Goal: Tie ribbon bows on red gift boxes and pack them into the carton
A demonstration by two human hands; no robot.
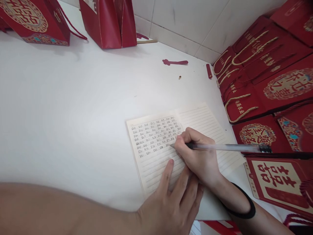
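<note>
An open lined notebook (156, 169) lies on the white table, with rows of handwritten numbers in the 800s on the upper part of its left page. My right hand (199, 156) grips a clear-barrelled pen (225, 147) with a black cap end. The pen's tip meets the paper at the end of the lowest written row. My left hand (174, 202) lies flat on the lower part of the page with its fingers spread, partly beneath my right hand. A black band (244, 209) circles my right wrist.
Red gift bags (254, 98) with rope handles and gold lettering line the right side. A red box (46, 23) and a red bag (105, 26) stand at the back left. A small dark red strip (176, 62) lies near the tiled wall (181, 23).
</note>
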